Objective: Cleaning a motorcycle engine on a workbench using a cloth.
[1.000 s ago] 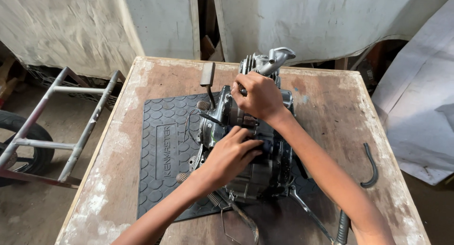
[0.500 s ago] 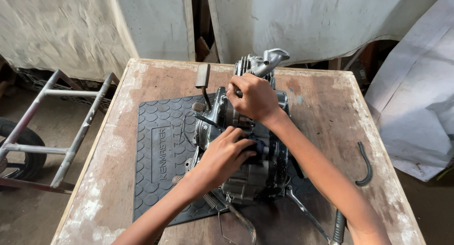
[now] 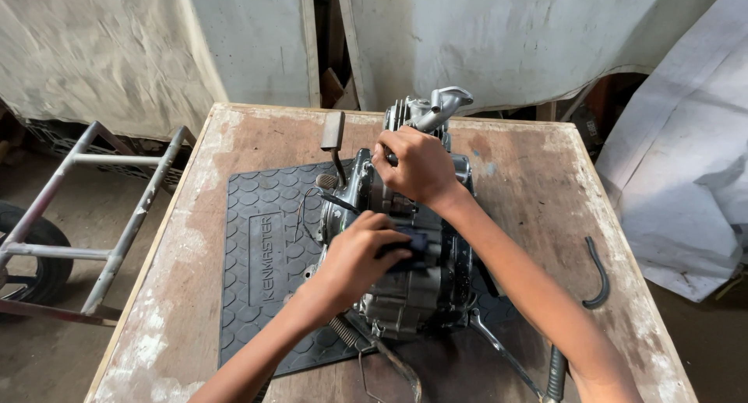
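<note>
One engine (image 3: 405, 278), one mat (image 3: 265, 271); left hand (image 3: 358, 255), right hand (image 3: 417, 165) both gripping engine, seemingly.

Repair workshop: worn wooden workbench (image 3: 218, 138), rubber mat (image 3: 265, 255), motorcycle engine (image 3: 405, 247), tyre (image 3: 31, 255), tarp-draped walls (image 3: 506, 37).

A worn wooden bench (image 3: 234, 138), its top scuffed and blotched with white, carries a black rubber mat (image 3: 265, 247) under and left of the hands. Beyond the hands hang pale, stained sheets (image 3: 499, 37) with a dark gap between them, and another sheet (image 3: 686, 161) drapes to the right. Left of the hands, a grey metal frame (image 3: 101, 216) and a tyre (image 3: 35, 255) rest on the dusty concrete floor (image 3: 47, 356) in warm daylight.
</note>
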